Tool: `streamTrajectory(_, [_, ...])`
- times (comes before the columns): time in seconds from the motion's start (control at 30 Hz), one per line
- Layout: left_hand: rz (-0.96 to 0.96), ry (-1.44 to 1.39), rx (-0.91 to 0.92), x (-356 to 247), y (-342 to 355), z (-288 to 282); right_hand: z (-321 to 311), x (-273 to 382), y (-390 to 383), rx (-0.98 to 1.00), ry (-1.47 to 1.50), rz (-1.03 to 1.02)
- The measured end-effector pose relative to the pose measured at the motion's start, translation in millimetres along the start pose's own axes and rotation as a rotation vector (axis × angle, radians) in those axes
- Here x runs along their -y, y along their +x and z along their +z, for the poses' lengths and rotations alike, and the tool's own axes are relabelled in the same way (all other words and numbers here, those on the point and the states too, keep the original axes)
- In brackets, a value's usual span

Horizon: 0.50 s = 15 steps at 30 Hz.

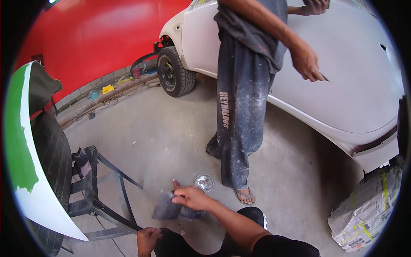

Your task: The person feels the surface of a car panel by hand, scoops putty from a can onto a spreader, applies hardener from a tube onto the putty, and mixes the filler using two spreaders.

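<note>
My right hand (193, 198) is closed on a dark grey sheet or cloth (165, 206), held low over the floor; the sheet is slightly blurred. Just behind it show a small red object (175, 183) and a bluish, dark item, partly hidden. A shiny round metal dish (203, 182) lies on the floor beyond. My left hand (148, 236) has curled fingers by my dark-clad knee, at the end of a black metal stand's bar (115, 216); what it grips, if anything, I cannot make out.
A co-worker (239, 107) stands ahead, hands raised with small dark objects, beside a white vehicle (338, 98). A green-and-white panel (23, 162) and dark tyre-like form fill the left. A paper-masked object (359, 214) sits right. Cables (107, 100) run along the red wall (102, 30).
</note>
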<state>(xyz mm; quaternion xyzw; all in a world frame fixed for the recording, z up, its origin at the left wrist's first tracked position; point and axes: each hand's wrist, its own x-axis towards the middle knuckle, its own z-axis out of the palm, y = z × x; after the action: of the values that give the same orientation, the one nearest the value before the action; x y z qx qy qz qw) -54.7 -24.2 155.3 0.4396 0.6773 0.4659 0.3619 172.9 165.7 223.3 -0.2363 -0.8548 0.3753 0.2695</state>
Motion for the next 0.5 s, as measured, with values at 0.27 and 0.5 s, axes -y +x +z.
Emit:
streamTrajectory(0.27, [0.042,0.280,-0.171,-19.9,0.5,8.0,6.8,17.2,-15.7,0.084,-0.192,0.042])
streamTrajectory(0.5, [0.064,-0.024,-0.096,-18.5,-4.0,12.6,0.7,25.6,-7.1,0.076,0.078,-0.024])
